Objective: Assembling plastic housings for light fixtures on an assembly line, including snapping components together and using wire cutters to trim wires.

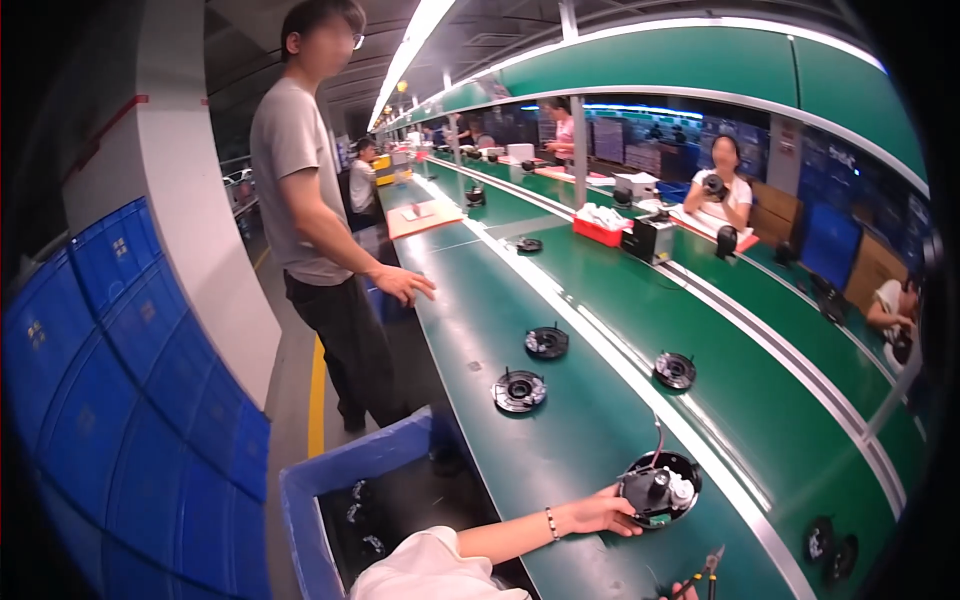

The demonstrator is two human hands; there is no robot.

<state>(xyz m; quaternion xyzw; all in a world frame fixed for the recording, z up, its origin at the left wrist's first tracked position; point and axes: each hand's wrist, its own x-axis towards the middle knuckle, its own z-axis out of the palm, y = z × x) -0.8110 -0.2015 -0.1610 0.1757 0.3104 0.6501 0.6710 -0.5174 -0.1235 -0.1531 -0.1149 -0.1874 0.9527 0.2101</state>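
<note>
Pinching the rim of a round, black plastic bowl-shaped part (638, 465), the left hand (605, 513) has its thumb and fingers closed on the side at about eight o'clock. The bowl is on or just over the long, smooth, dark green table (470, 300); I cannot tell which. Inside it sit a short black knob (658, 480) and a lumpy white piece (681, 491), and a thin wire (659, 437) sticks up at twelve o'clock. At five o'clock from the bowl, small pliers with yellow and black handles (712, 578) point up, right beside the right hand (686, 592). That hand is mostly cut off by the lower edge, so I cannot tell how its fingers are closed. Going out from the bowl, a flat, round black part with silvery bits (519, 392) lies at ten o'clock, a second one like it (547, 342) near eleven, and a third such disc (675, 371) at twelve. A big blue plastic bin (365, 450) with black pieces in it stands at nine o'clock. Between ten and eleven, a standing co-worker in a light grey shirt (290, 215) holds one hand, fingers a bit spread, by the table's edge.
</note>
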